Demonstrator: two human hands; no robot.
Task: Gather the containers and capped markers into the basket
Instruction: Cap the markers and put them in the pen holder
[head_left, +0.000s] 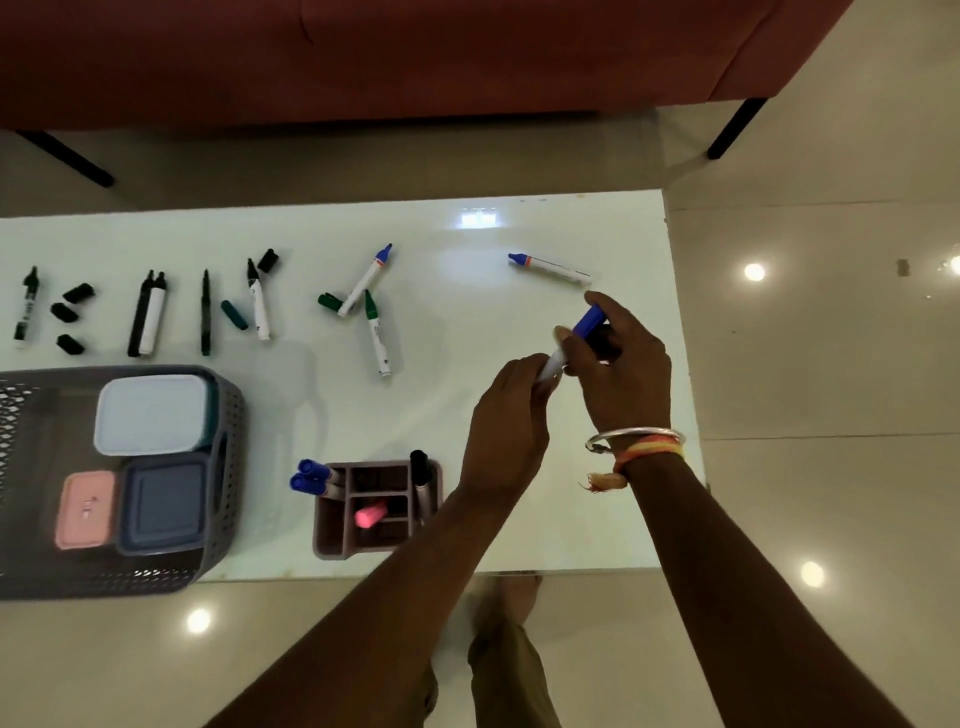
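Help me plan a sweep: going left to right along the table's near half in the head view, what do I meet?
basket → organizer → left hand → right hand, both hands gripping one blue-capped marker.

One basket (228, 415) at lower left holds three lidded containers: one white (150, 413), one pink (85, 509), one dark blue (163, 504). One organizer (332, 540) at lower centre holds two blue-capped markers (311, 475), one pink marker (370, 516) and one black-capped marker (420, 465). Eight loose markers (376, 332) lie across the upper table (467, 467), with six loose caps: four black (78, 292), one teal (234, 314), one green (330, 302). One blue marker (587, 322) is held right of centre.
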